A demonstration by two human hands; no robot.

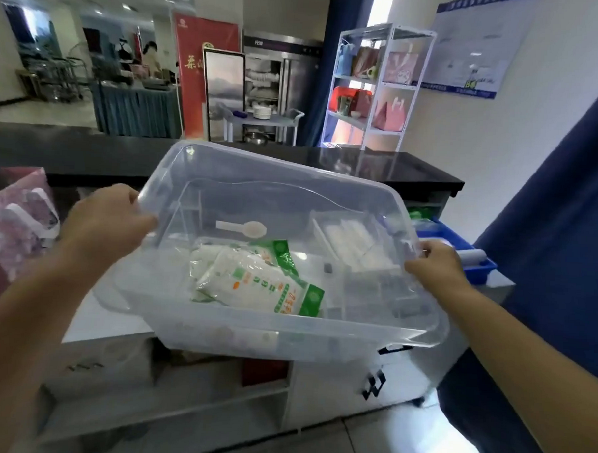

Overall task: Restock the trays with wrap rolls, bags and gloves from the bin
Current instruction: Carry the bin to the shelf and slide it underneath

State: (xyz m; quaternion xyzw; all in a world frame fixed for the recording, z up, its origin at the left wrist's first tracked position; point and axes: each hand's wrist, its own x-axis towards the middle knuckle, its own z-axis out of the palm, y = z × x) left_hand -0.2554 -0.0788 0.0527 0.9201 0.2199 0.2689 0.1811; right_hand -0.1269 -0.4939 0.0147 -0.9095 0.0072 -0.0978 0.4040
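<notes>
Centre frame: clear bin (286, 332) tilted, left hand (109, 218) and right hand (433, 266) gripping opposite rims; green-printed bags (261, 283) inside.

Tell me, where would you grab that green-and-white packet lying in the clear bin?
Probably pinch the top packet by its green-edged end, coming down from above through the clear bin's open top. It lies flat on the pile with walls all round, so no side approach works. The left hand and right hand both grip the bin's rim, so one must let go first.
</notes>
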